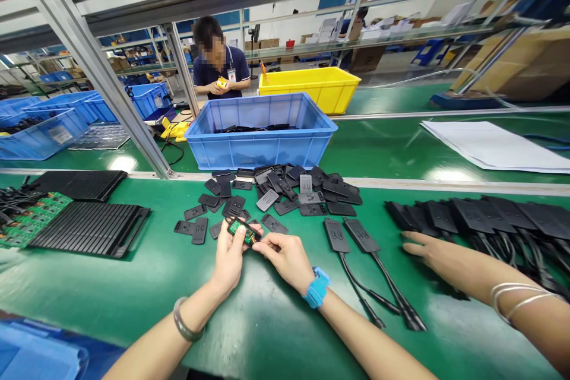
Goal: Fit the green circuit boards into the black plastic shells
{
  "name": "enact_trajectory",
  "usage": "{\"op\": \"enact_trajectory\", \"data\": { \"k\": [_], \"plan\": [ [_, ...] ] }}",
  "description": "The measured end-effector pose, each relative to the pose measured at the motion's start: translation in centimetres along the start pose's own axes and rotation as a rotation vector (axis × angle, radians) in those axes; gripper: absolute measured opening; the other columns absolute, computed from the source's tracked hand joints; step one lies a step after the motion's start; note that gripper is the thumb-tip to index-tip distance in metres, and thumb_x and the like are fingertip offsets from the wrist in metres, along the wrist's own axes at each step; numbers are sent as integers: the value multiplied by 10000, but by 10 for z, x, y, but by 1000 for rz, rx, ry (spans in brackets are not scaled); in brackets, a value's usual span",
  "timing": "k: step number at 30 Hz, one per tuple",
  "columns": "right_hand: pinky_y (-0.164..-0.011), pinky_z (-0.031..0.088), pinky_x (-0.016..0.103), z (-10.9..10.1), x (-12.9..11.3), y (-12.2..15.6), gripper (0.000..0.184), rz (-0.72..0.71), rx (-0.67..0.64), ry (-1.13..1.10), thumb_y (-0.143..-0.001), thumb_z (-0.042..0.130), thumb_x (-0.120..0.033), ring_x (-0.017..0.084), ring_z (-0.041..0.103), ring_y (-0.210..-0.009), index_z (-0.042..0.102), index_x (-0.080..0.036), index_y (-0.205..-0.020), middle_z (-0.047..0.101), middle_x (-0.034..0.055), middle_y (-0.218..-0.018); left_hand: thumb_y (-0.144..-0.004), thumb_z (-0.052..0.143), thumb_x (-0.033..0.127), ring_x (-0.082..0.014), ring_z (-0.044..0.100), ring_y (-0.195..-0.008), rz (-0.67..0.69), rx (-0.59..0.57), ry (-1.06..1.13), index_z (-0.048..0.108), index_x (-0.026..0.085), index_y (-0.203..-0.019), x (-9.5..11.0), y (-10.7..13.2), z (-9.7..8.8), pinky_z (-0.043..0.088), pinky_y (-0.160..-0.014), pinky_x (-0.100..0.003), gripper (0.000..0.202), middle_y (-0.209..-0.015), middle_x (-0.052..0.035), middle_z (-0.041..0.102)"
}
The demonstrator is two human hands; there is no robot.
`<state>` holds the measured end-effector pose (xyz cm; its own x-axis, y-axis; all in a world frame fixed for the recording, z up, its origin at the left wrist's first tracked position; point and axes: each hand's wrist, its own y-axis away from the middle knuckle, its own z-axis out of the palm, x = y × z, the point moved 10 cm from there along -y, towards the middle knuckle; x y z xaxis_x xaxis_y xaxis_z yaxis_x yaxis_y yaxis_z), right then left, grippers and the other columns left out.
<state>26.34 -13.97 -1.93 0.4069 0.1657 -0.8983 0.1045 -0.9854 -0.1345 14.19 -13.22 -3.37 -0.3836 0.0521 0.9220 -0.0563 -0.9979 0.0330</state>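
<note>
My left hand (231, 255) is closed around a small black plastic housing with a green circuit board (238, 228) in it, thumb on the board. At the housing's right end, where thin coloured wires show, my right hand (285, 256) pinches with thumb and fingertips; it seems to grip the wires, though the fingers partly hide them. Beyond my hands lies a loose heap of flat black plastic covers (287, 190). Right of my right hand, two closed black cases with cables (337, 236) lie side by side on the green tabletop (267, 332).
A co-worker's hand (423, 246) reaches from the right to a row of black cabled cases (481, 219). Behind the heap stands a blue bin (260, 148) holding black parts. Black slotted racks (89, 228) with green boards lie left. A metal post (111, 83) slants down to the table.
</note>
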Motion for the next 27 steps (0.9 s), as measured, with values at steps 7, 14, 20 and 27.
{"op": "enact_trajectory", "data": {
  "k": [7, 14, 20, 27],
  "plan": [
    [-472, 309, 218, 3, 1, -4, 401, 6, -113, 98, -831, 612, -436, 92, 417, -459, 619, -158, -542, 529, -34, -471, -811, 645, 441, -202, 684, -847, 22, -5, -109, 492, 191, -998, 11, -1, 3, 519, -736, -305, 348, -915, -78, 714],
    [-769, 477, 327, -17, -5, -17, 268, -258, 43, 803, -903, 556, -328, 243, 560, -942, 648, -193, -1115, 644, 116, -1049, -762, 677, 435, -98, 583, -569, -236, 65, -49, 534, 151, -905, -11, -14, -15, 432, -468, -185, 349, -755, -35, 677],
    [-763, 480, 315, -23, 6, -16, 355, -212, 38, 907, -890, 466, -144, 236, 582, -859, 593, -142, -1221, 671, 107, -867, -626, 748, 102, -138, 644, -813, -287, -111, -20, 524, 152, -1109, -18, -9, 1, 518, -714, -245, 535, -998, -91, 701],
    [-548, 452, 228, -50, 1, -9, 326, -61, 202, -81, -907, 476, -297, 124, 532, -582, 519, -198, -1214, 547, -27, -683, -712, 765, 219, -221, 663, -956, -333, -198, -31, 522, 180, -1173, -28, -5, 7, 533, -802, -341, 522, -1233, -132, 611]
  ]
}}
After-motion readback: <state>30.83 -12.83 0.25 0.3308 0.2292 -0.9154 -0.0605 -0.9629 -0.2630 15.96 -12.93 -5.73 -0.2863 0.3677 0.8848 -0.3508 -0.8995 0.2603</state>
